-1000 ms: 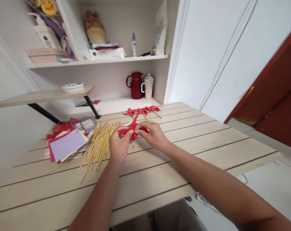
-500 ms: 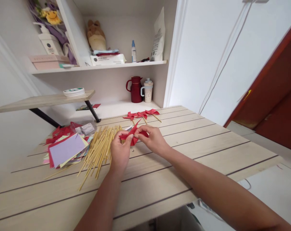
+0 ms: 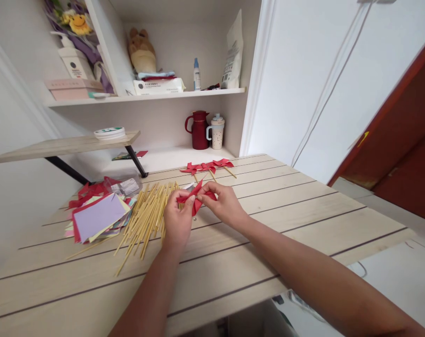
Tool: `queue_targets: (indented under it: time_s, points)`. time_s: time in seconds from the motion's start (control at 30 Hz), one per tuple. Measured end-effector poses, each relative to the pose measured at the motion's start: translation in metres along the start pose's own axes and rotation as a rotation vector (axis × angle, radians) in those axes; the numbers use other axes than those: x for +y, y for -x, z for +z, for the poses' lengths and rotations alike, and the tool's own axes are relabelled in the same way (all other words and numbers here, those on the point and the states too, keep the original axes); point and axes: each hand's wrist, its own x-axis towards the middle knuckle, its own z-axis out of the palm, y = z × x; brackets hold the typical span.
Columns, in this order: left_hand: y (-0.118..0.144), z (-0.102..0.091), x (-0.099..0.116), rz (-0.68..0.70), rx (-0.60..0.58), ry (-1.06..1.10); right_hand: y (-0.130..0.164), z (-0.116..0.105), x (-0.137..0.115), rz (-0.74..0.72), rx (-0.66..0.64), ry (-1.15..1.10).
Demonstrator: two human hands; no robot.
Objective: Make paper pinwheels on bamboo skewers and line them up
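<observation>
A red paper pinwheel [image 3: 196, 206] is held just above the table between both hands. My left hand [image 3: 178, 216] is closed on its left side, with the thumb near the centre. From the right, my right hand [image 3: 223, 202] pinches the pinwheel at its middle with thumb and index finger. Whatever sits at the centre is hidden by the fingertips. A tiny round metallic piece [image 3: 194, 219] lies on the table just below. Left of my left hand spreads a heap of thin yellowish sticks [image 3: 145, 220].
Red pinwheels on sticks [image 3: 207, 166] lie at the table's back. On the left are coloured paper sheets [image 3: 99, 217] and a clear plastic bag [image 3: 127, 186]. A raised wooden stand [image 3: 65, 146] stands behind them. A red jug [image 3: 200, 131] and a cup [image 3: 217, 133] stand under the shelf.
The whole view has shifted very slightly. Both hands keep their pinch on the red pinwheel, whose upper point sits a little lower between the fingers.
</observation>
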Motion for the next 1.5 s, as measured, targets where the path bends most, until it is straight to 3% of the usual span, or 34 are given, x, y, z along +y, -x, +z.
queue_targets:
  time_s: [0.2,0.43,0.8,1.0,1.37,1.5]
  points:
    - [0.000,0.001,0.002,0.044,0.031,-0.041,0.001,0.004,0.001,0.000,0.040,-0.032]
    - [0.001,0.003,-0.001,0.010,0.046,0.106,0.002,0.007,-0.002,-0.020,0.092,-0.069]
    - [0.000,0.000,-0.001,0.043,0.045,0.068,0.000,0.007,0.000,0.106,0.064,-0.196]
    - [0.000,-0.001,0.005,0.084,0.048,0.011,0.000,0.008,0.002,0.039,0.042,-0.177]
    - [-0.004,-0.006,0.004,-0.034,-0.007,0.019,-0.001,0.005,-0.001,0.026,0.042,-0.138]
    - [-0.005,-0.007,0.006,-0.001,-0.004,-0.024,-0.001,0.004,0.001,0.014,0.046,-0.142]
